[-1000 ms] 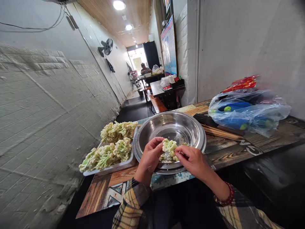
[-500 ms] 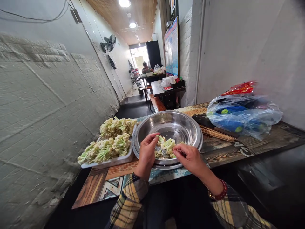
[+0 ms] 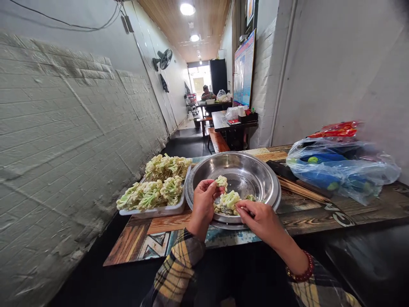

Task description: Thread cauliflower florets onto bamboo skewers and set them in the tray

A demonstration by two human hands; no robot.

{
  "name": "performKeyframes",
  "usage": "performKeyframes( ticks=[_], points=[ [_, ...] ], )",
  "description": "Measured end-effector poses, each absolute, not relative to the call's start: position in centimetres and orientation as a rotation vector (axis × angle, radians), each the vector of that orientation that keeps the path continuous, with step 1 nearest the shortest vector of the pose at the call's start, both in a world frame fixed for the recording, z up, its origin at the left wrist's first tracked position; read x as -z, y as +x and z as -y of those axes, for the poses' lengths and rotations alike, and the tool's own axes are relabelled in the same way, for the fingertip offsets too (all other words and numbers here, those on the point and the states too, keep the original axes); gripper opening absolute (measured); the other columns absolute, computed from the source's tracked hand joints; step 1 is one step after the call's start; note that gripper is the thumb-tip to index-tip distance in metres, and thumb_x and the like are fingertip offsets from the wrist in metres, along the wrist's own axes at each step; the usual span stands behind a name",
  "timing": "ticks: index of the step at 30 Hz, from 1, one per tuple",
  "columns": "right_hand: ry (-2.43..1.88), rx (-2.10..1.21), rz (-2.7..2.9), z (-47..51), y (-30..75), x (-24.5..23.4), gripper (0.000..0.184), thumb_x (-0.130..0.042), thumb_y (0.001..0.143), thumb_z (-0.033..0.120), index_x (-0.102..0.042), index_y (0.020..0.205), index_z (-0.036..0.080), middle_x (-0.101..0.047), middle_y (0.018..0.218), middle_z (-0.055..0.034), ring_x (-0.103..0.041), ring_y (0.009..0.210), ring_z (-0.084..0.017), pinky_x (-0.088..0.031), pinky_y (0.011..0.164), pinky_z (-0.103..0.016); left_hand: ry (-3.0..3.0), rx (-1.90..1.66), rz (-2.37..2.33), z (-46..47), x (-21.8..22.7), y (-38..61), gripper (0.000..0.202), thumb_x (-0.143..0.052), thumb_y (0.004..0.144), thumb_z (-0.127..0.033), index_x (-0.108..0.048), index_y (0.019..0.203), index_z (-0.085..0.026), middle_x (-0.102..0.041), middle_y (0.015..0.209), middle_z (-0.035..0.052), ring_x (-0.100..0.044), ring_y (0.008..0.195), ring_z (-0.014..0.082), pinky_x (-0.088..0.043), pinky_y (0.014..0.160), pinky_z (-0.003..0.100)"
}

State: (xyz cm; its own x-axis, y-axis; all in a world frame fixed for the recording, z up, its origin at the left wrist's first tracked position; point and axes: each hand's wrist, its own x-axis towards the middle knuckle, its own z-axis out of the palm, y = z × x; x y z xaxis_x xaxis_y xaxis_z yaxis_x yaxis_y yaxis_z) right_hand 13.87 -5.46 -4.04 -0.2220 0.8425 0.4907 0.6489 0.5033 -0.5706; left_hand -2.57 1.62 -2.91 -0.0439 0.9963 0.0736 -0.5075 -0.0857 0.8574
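2 nearer ceiling lights [image 3: 187, 9] glow; far doorway [image 3: 200, 73] glares white.

"Where can a hand pass?"
"Over the far half of the bowl [image 3: 252, 172], mid-frame, or across the corner of the table [image 3: 128, 243] at lower left."
"And the bowl's near side?"
"Taken up by the left hand [image 3: 204, 200] and right hand [image 3: 260, 215], with cauliflower [image 3: 230, 199] between them."
"Sideways?"
"Left of centre, a heaped tray [image 3: 169, 210] stands just beside the bowl. Right of centre, sticks [image 3: 300, 187] lie near it, and a bulging bag [image 3: 345, 168] blocks the frame's right."
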Motion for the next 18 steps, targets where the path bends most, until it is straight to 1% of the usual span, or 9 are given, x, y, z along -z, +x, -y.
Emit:
performKeyframes(
  ticks=[3, 5, 7, 12, 18],
  points=[
    [-1.324, -0.301, 1.944, 5.0, 13.8, 3.6, 0.021, -0.048, 0.091, 0.026, -0.068, 0.087, 0.021, -0.071, 0.071, 0.0001, -0.064, 0.062, -0.015, -0.042, 0.059, -0.025, 0.829, -1.517, -0.804, -1.5, 3.0, -2.5, 0.031, -0.078, 0.061, -0.028, -0.058, 0.079, -0.015, -0.065, 0.066, -0.0013, -0.063, 0.059, 0.0120, -0.047, 0.063, 0.026],
    [-1.387, -0.291, 1.908, 4.6, 13.8, 3.6, 0.020, -0.051, 0.090, 0.027, -0.070, 0.087, 0.021, -0.069, 0.066, 0.0008, -0.063, 0.059, -0.016, -0.041, 0.057, -0.025, 0.833, -1.539, -0.835, -1.4, 3.0, -2.3, 0.029, -0.078, 0.060, -0.028, -0.059, 0.078, -0.014, -0.066, 0.065, -0.0009, -0.063, 0.059, 0.0122, -0.046, 0.063, 0.025],
    [-1.400, -0.315, 1.871, 4.2, 13.9, 3.8, 0.020, -0.052, 0.089, 0.030, -0.071, 0.087, 0.022, -0.069, 0.065, 0.0007, -0.064, 0.060, -0.016, -0.043, 0.057, -0.025, 0.848, -1.554, -0.870, -1.3, 3.0, -2.2, 0.027, -0.077, 0.061, -0.028, -0.060, 0.076, -0.014, -0.066, 0.065, 0.0000, -0.064, 0.060, 0.0126, -0.043, 0.060, 0.024],
    [-1.311, -0.355, 1.870, 4.0, 14.1, 4.6, 0.022, -0.051, 0.090, 0.031, -0.071, 0.089, 0.022, -0.075, 0.079, -0.0011, -0.068, 0.070, -0.017, -0.047, 0.063, -0.026, 0.832, -1.592, -0.877, -1.3, 3.0, -2.1, 0.024, -0.076, 0.060, -0.026, -0.059, 0.073, -0.015, -0.063, 0.063, -0.0019, -0.062, 0.057, 0.0109, -0.036, 0.054, 0.021],
    [-1.270, -0.281, 1.907, 4.4, 14.1, 5.2, 0.021, -0.050, 0.090, 0.027, -0.070, 0.092, 0.021, -0.076, 0.088, -0.0028, -0.070, 0.074, -0.018, -0.050, 0.069, -0.028, 0.718, -1.631, -0.832, -1.4, 3.1, -2.4, 0.027, -0.077, 0.060, -0.026, -0.057, 0.075, -0.015, -0.061, 0.064, -0.0034, -0.061, 0.056, 0.0100, -0.039, 0.057, 0.023]
  ],
)
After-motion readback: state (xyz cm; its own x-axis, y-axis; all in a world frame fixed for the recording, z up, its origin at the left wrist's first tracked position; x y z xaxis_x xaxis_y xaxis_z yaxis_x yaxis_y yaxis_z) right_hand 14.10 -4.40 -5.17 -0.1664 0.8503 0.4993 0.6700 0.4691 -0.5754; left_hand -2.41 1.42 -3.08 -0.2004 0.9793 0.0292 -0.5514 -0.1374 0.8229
